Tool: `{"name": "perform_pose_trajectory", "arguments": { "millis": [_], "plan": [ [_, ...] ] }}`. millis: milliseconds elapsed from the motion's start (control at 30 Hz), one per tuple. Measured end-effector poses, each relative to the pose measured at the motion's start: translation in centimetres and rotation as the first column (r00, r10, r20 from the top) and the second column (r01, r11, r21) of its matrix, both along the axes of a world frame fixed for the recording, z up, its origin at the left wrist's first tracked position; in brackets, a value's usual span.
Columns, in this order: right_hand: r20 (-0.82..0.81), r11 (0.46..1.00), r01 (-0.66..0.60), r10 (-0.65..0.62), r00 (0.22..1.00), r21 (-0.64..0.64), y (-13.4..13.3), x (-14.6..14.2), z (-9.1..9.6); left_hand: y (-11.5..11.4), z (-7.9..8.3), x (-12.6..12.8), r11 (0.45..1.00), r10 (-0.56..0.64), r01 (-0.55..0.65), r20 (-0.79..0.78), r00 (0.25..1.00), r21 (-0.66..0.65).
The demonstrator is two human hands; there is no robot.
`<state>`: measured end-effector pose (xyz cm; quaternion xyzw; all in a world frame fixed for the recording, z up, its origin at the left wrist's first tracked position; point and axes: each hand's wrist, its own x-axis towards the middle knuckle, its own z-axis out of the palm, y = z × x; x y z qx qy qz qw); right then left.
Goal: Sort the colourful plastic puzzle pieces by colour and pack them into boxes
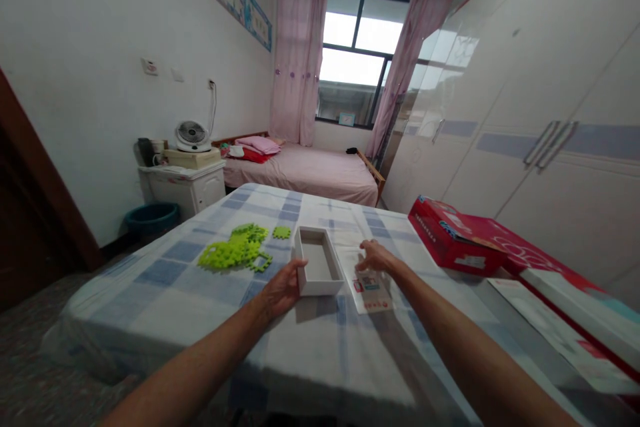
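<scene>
My left hand (pixel 286 287) grips a white open-topped box (pixel 326 285) by its left side, the thumb over the rim. The bare grey bottom of the box faces up, and a shadow falls just below its near wall. To the right, my right hand (pixel 374 257) is over a white printed leaflet (pixel 373 293), its fingers bent down and apart. Whether the fingertips touch the paper I cannot tell. Left of the box lies a heap of bright green toothed plastic pieces (pixel 233 250). A single green square piece (pixel 282 232) sits apart from the heap, nearer the box.
A blue-and-white checked cloth (pixel 200 313) covers the surface. Red boxes (pixel 455 233) and a flat white board (pixel 555 320) lie at the right. Beyond are a pink-covered bed (pixel 315 170) and a white cabinet (pixel 187 183) with a fan (pixel 193 136) on it.
</scene>
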<state>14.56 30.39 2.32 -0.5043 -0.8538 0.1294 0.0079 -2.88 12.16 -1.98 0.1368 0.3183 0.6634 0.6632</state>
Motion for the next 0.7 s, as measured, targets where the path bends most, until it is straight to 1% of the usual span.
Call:
{"name": "perform_pose_trajectory", "arguments": {
  "millis": [100, 200, 300, 400, 467, 533, 633, 700],
  "plan": [
    [0.055, 0.990, -0.125, 0.128, 0.990, -0.061, 1.1, -0.7, 0.5, 0.0, 0.1, 0.0, 1.000, -0.001, 0.001, -0.002, 1.000, 0.002],
    [0.111, 0.974, -0.197, 0.210, 0.971, -0.113, 2.4, -1.2, 0.5, -0.1, 0.1, 0.1, 1.000, 0.008, -0.008, 0.002, 1.000, -0.006],
    [0.172, 0.967, -0.215, 0.237, 0.956, -0.136, 3.3, -1.6, 0.2, -0.1, 0.3, 0.2, 1.000, 0.003, -0.004, -0.001, 1.000, -0.018],
    [0.216, 0.970, -0.204, 0.229, 0.949, -0.130, 3.3, -1.8, 0.4, -0.1, 0.4, 0.2, 1.000, 0.001, -0.001, -0.012, 1.000, -0.024],
    [0.232, 0.977, -0.188, 0.208, 0.950, -0.105, 2.5, -1.8, 1.0, -0.2, 0.4, 0.2, 1.000, 0.010, -0.011, -0.023, 1.000, -0.021],
    [0.233, 0.985, -0.165, 0.174, 0.957, -0.058, 1.1, -1.5, 1.7, -0.1, 0.3, 0.2, 1.000, 0.012, -0.013, -0.029, 1.000, -0.018],
    [0.203, 0.990, -0.138, 0.135, 0.970, -0.001, -2.0, -0.3, 2.3, -0.1, 0.2, 0.1, 1.000, -0.004, 0.003, -0.029, 1.000, -0.015],
    [0.192, 0.988, -0.151, 0.153, 0.969, -0.025, -4.4, 0.7, 2.0, 0.0, 0.1, 0.0, 1.000, -0.020, 0.020, -0.030, 0.999, -0.013]
  ]
}}
